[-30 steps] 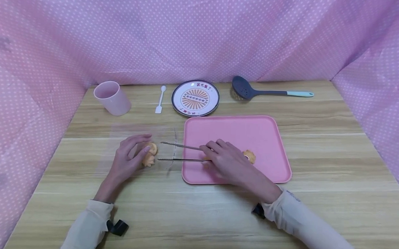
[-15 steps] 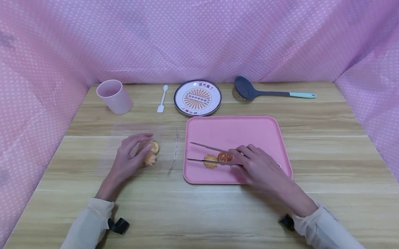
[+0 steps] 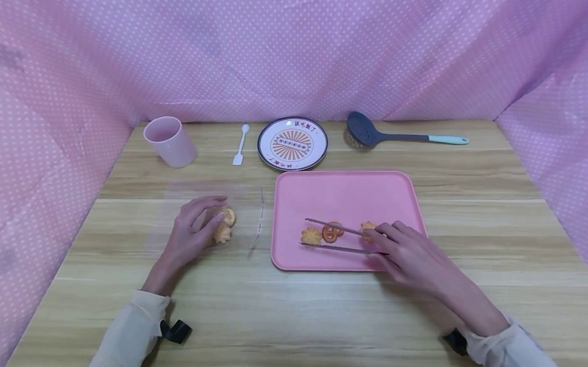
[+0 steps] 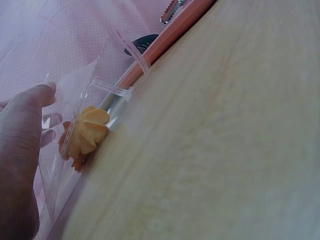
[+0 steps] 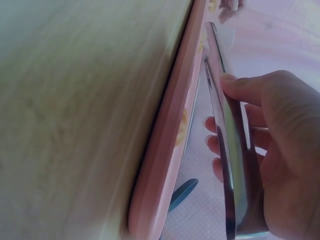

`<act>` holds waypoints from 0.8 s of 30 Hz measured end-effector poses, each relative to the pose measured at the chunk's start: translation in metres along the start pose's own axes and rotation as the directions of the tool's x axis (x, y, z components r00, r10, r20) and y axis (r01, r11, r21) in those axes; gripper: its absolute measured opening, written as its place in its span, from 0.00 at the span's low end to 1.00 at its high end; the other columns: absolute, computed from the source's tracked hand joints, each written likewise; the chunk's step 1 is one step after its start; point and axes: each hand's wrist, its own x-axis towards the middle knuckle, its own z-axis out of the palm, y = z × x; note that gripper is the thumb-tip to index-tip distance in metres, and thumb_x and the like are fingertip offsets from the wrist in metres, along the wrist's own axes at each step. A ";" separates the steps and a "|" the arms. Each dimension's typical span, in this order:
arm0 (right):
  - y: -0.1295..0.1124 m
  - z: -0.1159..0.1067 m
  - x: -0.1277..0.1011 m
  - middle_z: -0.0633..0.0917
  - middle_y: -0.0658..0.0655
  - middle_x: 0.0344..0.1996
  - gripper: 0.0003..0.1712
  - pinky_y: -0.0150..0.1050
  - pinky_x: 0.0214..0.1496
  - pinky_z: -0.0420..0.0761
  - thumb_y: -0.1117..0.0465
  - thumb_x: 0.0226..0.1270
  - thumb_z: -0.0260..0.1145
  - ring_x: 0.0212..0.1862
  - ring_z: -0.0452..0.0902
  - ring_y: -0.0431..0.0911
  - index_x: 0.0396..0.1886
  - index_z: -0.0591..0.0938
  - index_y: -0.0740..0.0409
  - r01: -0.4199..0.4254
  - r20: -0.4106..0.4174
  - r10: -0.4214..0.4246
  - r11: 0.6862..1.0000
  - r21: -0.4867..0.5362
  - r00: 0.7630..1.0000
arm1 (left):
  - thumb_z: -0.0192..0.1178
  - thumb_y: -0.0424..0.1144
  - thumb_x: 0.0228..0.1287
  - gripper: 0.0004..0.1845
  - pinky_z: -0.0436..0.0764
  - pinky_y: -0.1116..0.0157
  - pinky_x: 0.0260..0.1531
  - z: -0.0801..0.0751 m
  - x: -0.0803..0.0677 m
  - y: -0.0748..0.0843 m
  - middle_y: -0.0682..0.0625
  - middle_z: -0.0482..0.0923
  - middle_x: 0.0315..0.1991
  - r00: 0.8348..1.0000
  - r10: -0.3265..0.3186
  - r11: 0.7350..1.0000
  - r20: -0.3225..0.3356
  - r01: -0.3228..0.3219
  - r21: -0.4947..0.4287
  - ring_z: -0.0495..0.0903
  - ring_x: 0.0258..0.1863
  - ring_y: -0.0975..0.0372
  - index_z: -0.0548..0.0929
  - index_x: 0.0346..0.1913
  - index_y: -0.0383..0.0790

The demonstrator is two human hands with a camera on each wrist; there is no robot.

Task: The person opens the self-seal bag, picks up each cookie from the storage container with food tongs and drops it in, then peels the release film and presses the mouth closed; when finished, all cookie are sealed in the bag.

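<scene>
My left hand (image 3: 192, 231) rests on a clear plastic bag (image 3: 205, 215) lying on the wooden table, fingers touching it over the orange cookies (image 3: 223, 226) inside. The wrist view shows the hand (image 4: 22, 145) against the bag (image 4: 80, 115) with a flower-shaped cookie (image 4: 89, 131) in it. My right hand (image 3: 410, 258) grips metal tongs (image 3: 338, 239) over the pink tray (image 3: 347, 188). The tongs' arms stand apart around a round pretzel-like cookie (image 3: 332, 231). A flower cookie (image 3: 311, 236) lies at the tips and another cookie (image 3: 367, 226) by my fingers. The right hand (image 5: 272, 150) holds the tongs (image 5: 227, 145) above the tray's rim (image 5: 165, 150).
At the back of the table stand a pink cup (image 3: 170, 141), a small white spoon (image 3: 239, 145), a patterned round plate (image 3: 292, 143) and a grey slotted ladle (image 3: 398, 135) with a pale blue handle. Pink dotted cloth walls enclose the table on three sides.
My right hand has drawn the tongs rightward from the bag's mouth onto the tray. A pretzel-like cookie and a flower cookie now lie on the tray. The left hand has stayed on the bag.
</scene>
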 end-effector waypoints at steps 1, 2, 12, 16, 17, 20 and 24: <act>0.000 0.000 -0.001 0.85 0.58 0.45 0.24 0.47 0.43 0.80 0.60 0.62 0.73 0.41 0.78 0.51 0.57 0.85 0.63 0.000 0.006 0.000 1.000 0.001 1.000 | 0.67 0.18 0.61 0.16 0.62 0.62 0.68 0.000 0.000 0.000 0.42 0.84 0.58 1.000 0.002 1.000 -0.001 -0.002 -0.001 0.76 0.62 0.50 0.87 0.50 0.34; 0.001 0.000 -0.002 0.85 0.57 0.45 0.24 0.47 0.43 0.80 0.60 0.62 0.73 0.41 0.78 0.50 0.57 0.85 0.63 0.002 0.011 -0.002 1.000 0.001 1.000 | 0.67 0.18 0.60 0.16 0.62 0.62 0.68 0.000 0.000 0.000 0.42 0.84 0.57 1.000 0.003 1.000 -0.003 -0.003 -0.001 0.76 0.62 0.50 0.87 0.49 0.34; 0.004 -0.003 -0.006 0.86 0.56 0.45 0.24 0.47 0.43 0.82 0.57 0.63 0.74 0.43 0.80 0.49 0.58 0.85 0.59 -0.030 0.058 0.030 1.000 0.009 0.998 | 0.67 0.19 0.62 0.18 0.61 0.62 0.67 0.000 0.000 -0.001 0.44 0.84 0.58 1.000 -0.007 1.000 -0.001 0.007 0.011 0.76 0.62 0.51 0.86 0.53 0.36; 0.005 -0.003 -0.006 0.86 0.55 0.46 0.24 0.47 0.44 0.82 0.56 0.64 0.74 0.44 0.80 0.48 0.59 0.85 0.57 -0.055 0.100 0.052 0.998 0.019 0.994 | 0.67 0.19 0.60 0.17 0.62 0.63 0.66 0.001 0.000 -0.002 0.43 0.85 0.57 1.000 0.004 1.000 -0.011 -0.004 0.000 0.76 0.62 0.51 0.86 0.51 0.34; 0.005 -0.003 -0.006 0.86 0.55 0.46 0.23 0.47 0.45 0.82 0.56 0.64 0.74 0.44 0.80 0.48 0.59 0.85 0.57 -0.057 0.106 0.055 0.998 0.022 0.993 | 0.67 0.19 0.60 0.17 0.62 0.63 0.66 0.001 0.000 -0.002 0.42 0.85 0.57 1.000 0.006 1.000 -0.012 -0.006 -0.001 0.76 0.62 0.51 0.86 0.50 0.34; 0.005 -0.005 -0.005 0.85 0.54 0.47 0.24 0.47 0.45 0.82 0.57 0.65 0.75 0.44 0.79 0.47 0.60 0.85 0.55 -0.062 0.117 0.058 0.998 0.027 0.991 | 0.67 0.19 0.60 0.17 0.63 0.63 0.65 0.001 0.000 -0.002 0.42 0.85 0.57 1.000 0.012 1.000 -0.015 -0.012 -0.002 0.77 0.61 0.51 0.86 0.51 0.34; 0.005 -0.006 -0.003 0.85 0.53 0.47 0.25 0.46 0.45 0.82 0.58 0.64 0.76 0.44 0.78 0.46 0.60 0.85 0.54 -0.066 0.121 0.061 0.997 0.032 0.991 | 0.68 0.19 0.60 0.18 0.63 0.64 0.65 0.001 0.000 -0.002 0.43 0.85 0.57 1.000 0.009 1.000 -0.017 -0.009 0.008 0.77 0.61 0.53 0.87 0.52 0.36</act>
